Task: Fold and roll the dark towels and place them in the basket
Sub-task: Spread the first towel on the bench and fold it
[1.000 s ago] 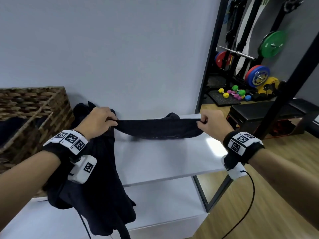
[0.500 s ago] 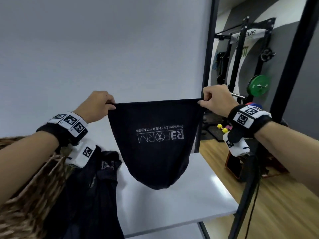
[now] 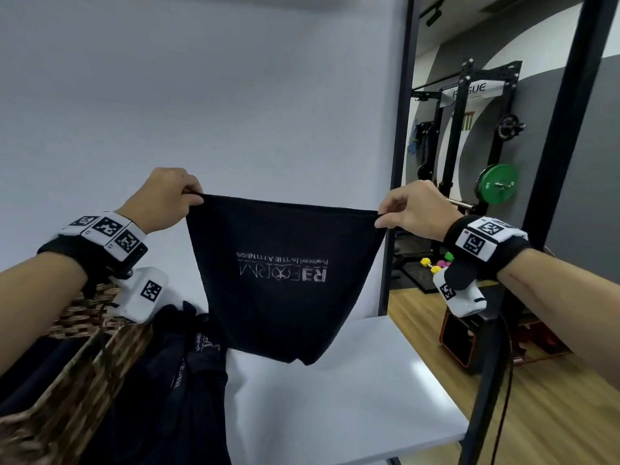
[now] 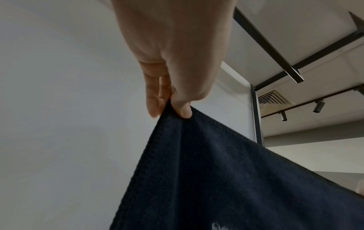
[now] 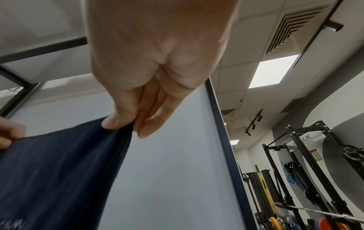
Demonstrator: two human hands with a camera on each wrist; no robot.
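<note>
Dark navy towel (image 3: pixel 285 273) held up in the air in front of the pale wall, spread by its top edge between both hands, hanging down to a narrower bottom end that dangles just above the white tabletop (image 3: pixel 352 397). Fabric looks soft, fine-piled, with a stitched hem along the edges. Left hand (image 3: pixel 161 199) pinches the top left corner between thumb and curled fingers; right hand (image 3: pixel 416 209) pinches the top right corner the same way. Wrist views confirm both pinches, thumb pad on the cloth. Pale printed logo on the towel reads mirrored, seen from the back: "REFORM" with a smaller line "Powered by THE A FITNESS". Wicker basket (image 3: pixel 77 380) sits at lower left, with a heap of more dark towels (image 3: pixel 188 380) beside it on the table, one showing a bit of pale print, unreadable. Behind the right hand, a black squat rack (image 3: pixel 469 105) carries a "ROGUE" plate, second letter partly hidden; a green weight plate (image 3: pixel 498 184) hangs on it.
</note>
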